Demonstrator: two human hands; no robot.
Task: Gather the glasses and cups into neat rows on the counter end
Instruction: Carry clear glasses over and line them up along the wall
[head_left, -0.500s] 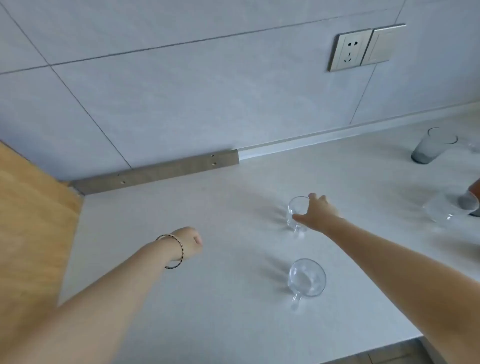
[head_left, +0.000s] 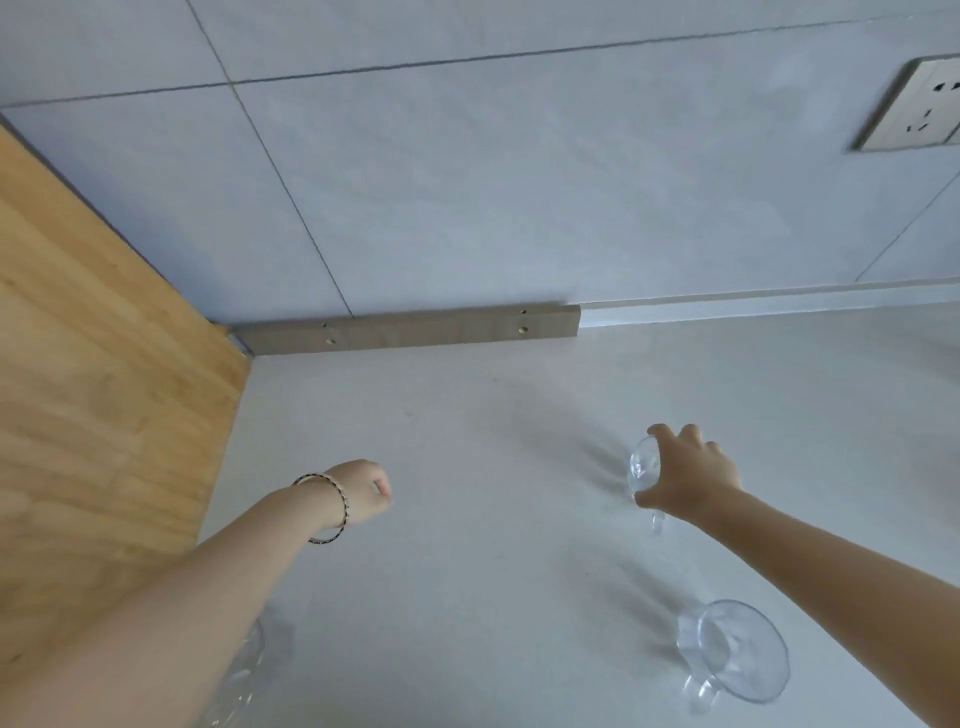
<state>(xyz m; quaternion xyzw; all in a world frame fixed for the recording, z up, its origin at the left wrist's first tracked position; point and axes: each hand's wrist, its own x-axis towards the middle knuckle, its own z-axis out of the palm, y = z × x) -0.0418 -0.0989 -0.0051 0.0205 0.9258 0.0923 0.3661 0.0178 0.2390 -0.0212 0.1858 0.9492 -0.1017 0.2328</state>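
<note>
My right hand (head_left: 691, 475) grips a small clear glass cup (head_left: 643, 464) from above, thumb on its near side and fingers over the rim; the cup stands on the pale counter (head_left: 467, 571). A second clear cup with a handle (head_left: 735, 657) stands closer to me, untouched. My left hand (head_left: 361, 491), with a thin bracelet on the wrist, hovers over the counter with its fingers curled in and nothing in it. Another clear glass (head_left: 244, 670) shows partly beneath my left forearm.
A wooden panel (head_left: 104, 415) closes off the counter's left end. A grey tiled wall (head_left: 467, 182) rises behind, with a metal strip (head_left: 415, 330) at its base and a power socket (head_left: 924, 106) at the upper right.
The view has shifted left and closer; the grey tumbler and glassware at the right have dropped out of view. My right hand has closed around the small cup. A glass now shows under my left forearm.
</note>
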